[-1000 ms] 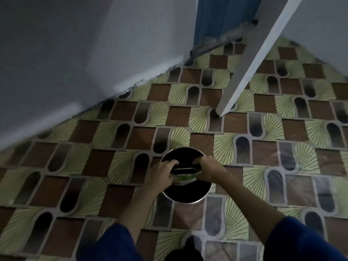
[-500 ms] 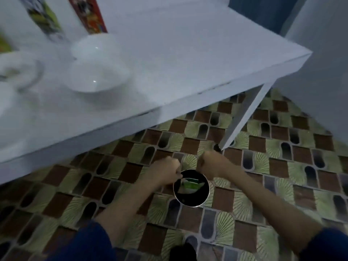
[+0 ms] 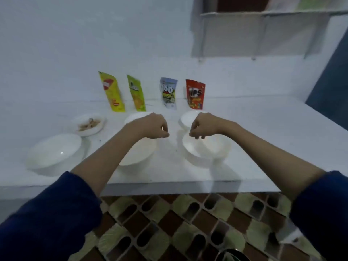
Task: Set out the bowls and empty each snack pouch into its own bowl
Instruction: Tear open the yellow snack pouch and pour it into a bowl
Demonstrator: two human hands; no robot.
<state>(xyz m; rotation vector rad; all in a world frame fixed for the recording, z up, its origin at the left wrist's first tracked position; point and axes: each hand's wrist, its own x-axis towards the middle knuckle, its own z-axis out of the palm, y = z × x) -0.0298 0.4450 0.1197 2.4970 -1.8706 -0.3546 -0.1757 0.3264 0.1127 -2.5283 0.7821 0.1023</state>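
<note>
Four snack pouches lean on the wall at the back of the white table (image 3: 263,147): a yellow pouch (image 3: 112,91), a green pouch (image 3: 136,93), a grey-white pouch (image 3: 169,93) and a red pouch (image 3: 195,94). Several white bowls stand in front of them. One small bowl (image 3: 88,125) at the left holds pale snack pieces. My left hand (image 3: 154,127) hovers over the middle bowl (image 3: 137,155), fingers loosely curled, holding nothing. My right hand (image 3: 201,127) hangs the same way over the right front bowl (image 3: 205,149).
An empty large bowl (image 3: 54,151) stands at the front left, and another bowl (image 3: 188,118) sits behind my right hand. A wall shelf (image 3: 263,14) hangs at the upper right. Below the table edge, a dark bin's rim (image 3: 231,256) shows on the patterned floor.
My view has swung up from the floor bin to the tabletop. Both hands let go of a green wrapper in the bin and rose over the bowls.
</note>
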